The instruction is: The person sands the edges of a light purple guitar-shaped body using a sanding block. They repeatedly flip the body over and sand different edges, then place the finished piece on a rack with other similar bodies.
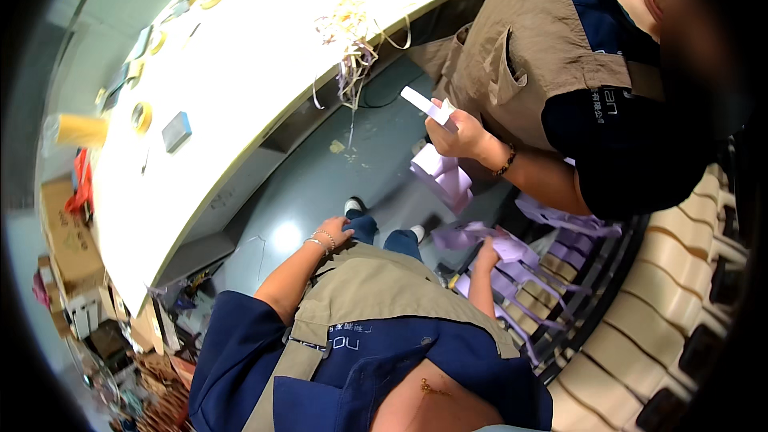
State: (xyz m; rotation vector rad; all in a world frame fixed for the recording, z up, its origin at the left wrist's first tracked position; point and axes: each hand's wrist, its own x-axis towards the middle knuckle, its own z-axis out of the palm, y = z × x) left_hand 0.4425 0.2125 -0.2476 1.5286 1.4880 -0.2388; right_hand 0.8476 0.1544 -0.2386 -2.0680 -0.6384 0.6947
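My left hand [334, 230], with bracelets at its wrist, lies by the front of my tan apron [388, 276], fingers loosely extended and nothing visible in them. To the right, my right hand [488, 254] grips a lilac curved part [468, 235] at the edge of a dark rack; its fingers are partly hidden. More lilac parts [508, 284] with long thin arms lie on that rack around the hand. Across from me, a co-worker's hand [458, 134] holds a pale flat strip [428, 106], and a lilac curved piece [442, 176] hangs below it.
A long white bench [240, 96] curves along the left, bearing tape rolls [141, 118], a blue-grey block [177, 131] and a heap of peeled strips [352, 40]. Cream slatted conveyor [640, 304] runs at right. Cardboard boxes [72, 232] stand at far left. The co-worker [520, 56] stands close ahead.
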